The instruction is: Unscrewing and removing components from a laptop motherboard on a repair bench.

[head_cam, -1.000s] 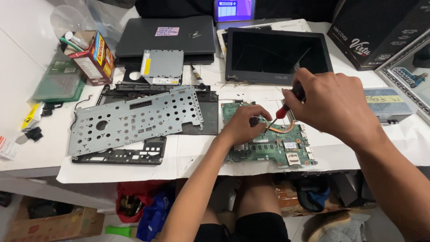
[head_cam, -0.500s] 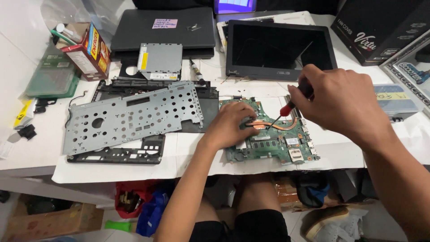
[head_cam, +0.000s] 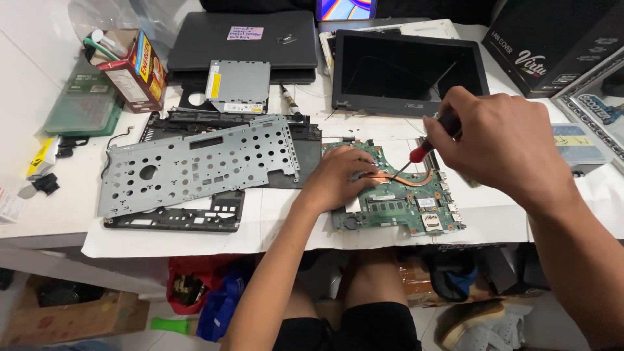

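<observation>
**Screwdriver tip down on the green board**

We open at the far left, where a red and white carton (head_cam: 133,71) stands tilted with tubes poking out of its top, and a green flat pack (head_cam: 83,107) lies just beside it. A pink sticky label (head_cam: 245,32) sits on the lid of the closed dark laptop (head_cam: 240,42), and a black box (head_cam: 552,39) with white lettering fills the far right corner (we leave the wording alone). A yellow-striped tag (head_cam: 40,158) rests at the left edge.

Across the white counter (head_cam: 65,208), paper sheets lie under a perforated grey metal plate (head_cam: 195,166), a silver optical drive (head_cam: 237,84) and a detached dark screen panel (head_cam: 409,71). A cardboard box (head_cam: 65,318) sits on the floor below.

Now the action: our left hand (head_cam: 341,179) lies flat on the green circuit board (head_cam: 396,201), fingers spread loosely, gripping nothing. Our right hand (head_cam: 504,146) has its fingers clamped around the red-and-black screwdriver (head_cam: 426,148), tip touching the board's copper pipe.
</observation>
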